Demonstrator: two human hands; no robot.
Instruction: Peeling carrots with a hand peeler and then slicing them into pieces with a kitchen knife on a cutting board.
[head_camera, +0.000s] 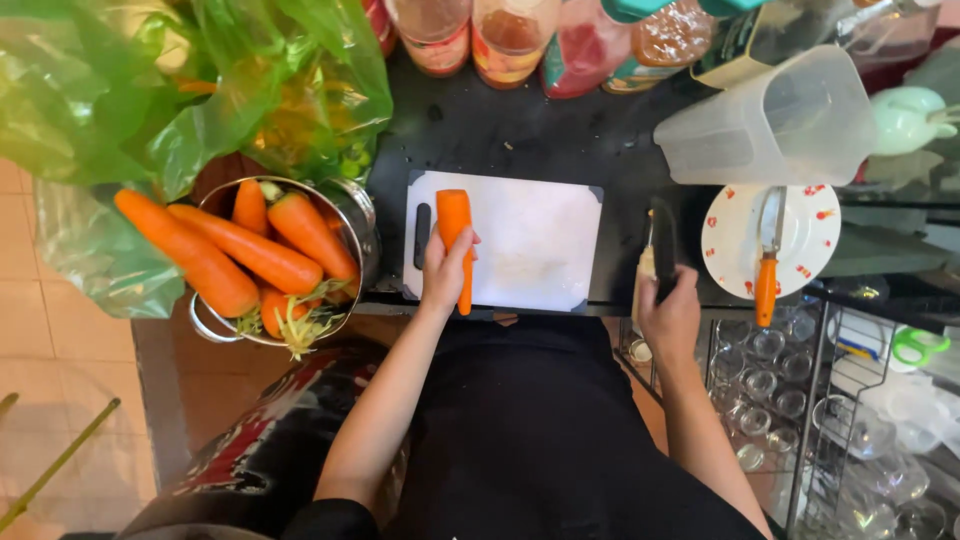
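Note:
My left hand (444, 272) grips a peeled orange carrot (455, 222) and holds it lengthwise on the left part of a white cutting board (540, 240). My right hand (668, 315) rests at the counter's front edge, right of the board, closed on a knife (661, 240) with a dark blade that points away from me. A steel pot (355, 215) at the left holds several whole carrots (240, 250) and some green trimmings.
A green plastic bag (190, 80) lies behind the pot. A white patterned plate (740, 250) carries an orange-handled peeler (768, 265). A clear plastic jug (770, 125) and several bottles stand at the back. A wire rack of glasses (800, 400) sits at lower right.

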